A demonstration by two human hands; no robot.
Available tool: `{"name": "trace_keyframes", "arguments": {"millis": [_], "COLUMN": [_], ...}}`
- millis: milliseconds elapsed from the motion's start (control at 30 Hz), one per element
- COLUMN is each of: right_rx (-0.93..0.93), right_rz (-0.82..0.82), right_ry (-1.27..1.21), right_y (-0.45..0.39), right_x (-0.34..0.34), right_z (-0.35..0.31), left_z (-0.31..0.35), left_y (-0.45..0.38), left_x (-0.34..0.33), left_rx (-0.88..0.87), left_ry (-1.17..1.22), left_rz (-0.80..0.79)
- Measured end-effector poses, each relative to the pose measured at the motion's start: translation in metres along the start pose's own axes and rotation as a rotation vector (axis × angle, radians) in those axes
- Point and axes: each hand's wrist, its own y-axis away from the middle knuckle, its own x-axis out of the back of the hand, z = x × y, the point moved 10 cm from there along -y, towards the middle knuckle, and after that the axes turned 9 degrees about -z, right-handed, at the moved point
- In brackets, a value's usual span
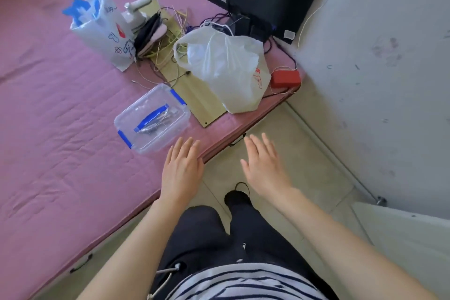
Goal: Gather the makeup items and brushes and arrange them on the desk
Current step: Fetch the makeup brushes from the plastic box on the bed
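Clear lidded box [152, 118] with blue latches — on pink mattress [60, 109] near its edge. Left hand [182, 168] over that edge, fingers straight; right hand [264, 167] spread above bare floor [304, 153] — both empty.

Clear plastic box [152, 118] is lying flat on the pink mattress [56, 105], near its edge and just beside a pale wooden board [194, 95]. Lid is sitting closed, with blue latches showing at two opposite ends and a blue carry handle lying flat across the top. Small dark and silvery items are showing through the lid; too blurred to identify. Nothing is touching the box.
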Motion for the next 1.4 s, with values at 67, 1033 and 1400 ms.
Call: {"name": "trace_keyframes", "arguments": {"millis": [67, 1033, 1400], "right_rx": [0.057, 0.303, 0.2], "right_rz": [-0.022, -0.198, -0.268], "right_ry": [0.02, 0.133, -0.063], "right_y": [-0.02, -0.329, -0.432], "right_x": [0.005, -0.047, -0.112], "right_z": [0.0, -0.169, -0.157], "left_z": [-0.004, -0.301, -0.367], "left_y": [-0.004, -0.123, -0.147], "left_x": [-0.002, -0.048, -0.14], "left_rx": [0.072, 0.633, 1.005], "left_ry": [0.043, 0.37, 0.903], "left_rz": [0.022, 0.084, 0.284]}}
